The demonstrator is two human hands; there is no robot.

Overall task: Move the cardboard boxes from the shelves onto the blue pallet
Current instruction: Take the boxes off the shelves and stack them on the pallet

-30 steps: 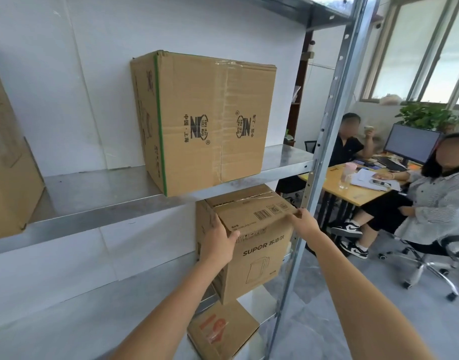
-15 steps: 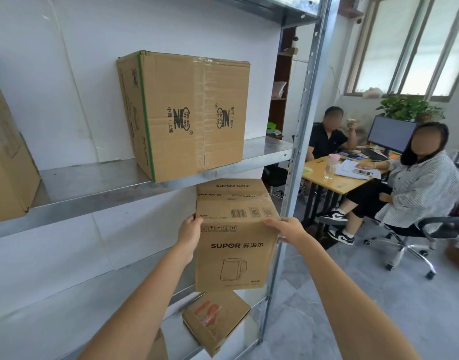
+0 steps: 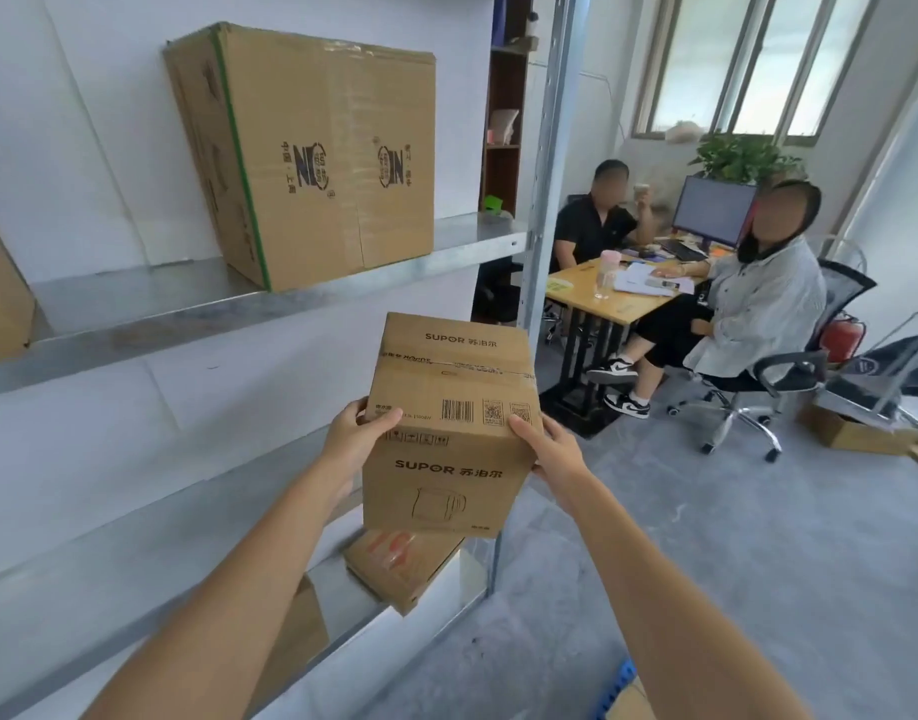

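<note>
- The small box (image 3: 449,423) was held in the air between both hands, just in front of the shelves (image 3: 134,314) and touching none of them. It was upright, with its printed face toward the person.
- The left hand (image 3: 355,439) gripped its upper left edge, thumb on top. The right hand (image 3: 550,454) gripped the upper right corner.
- Both arms reached forward, roughly level.
- A sliver of the blue pallet (image 3: 615,688) showed at the bottom edge, low and right of the box, by the right forearm, so the carry probably called for a turn right and down.
- A large box (image 3: 316,158) sat on the upper shelf and a flat box (image 3: 399,569) on the lowest.
</note>
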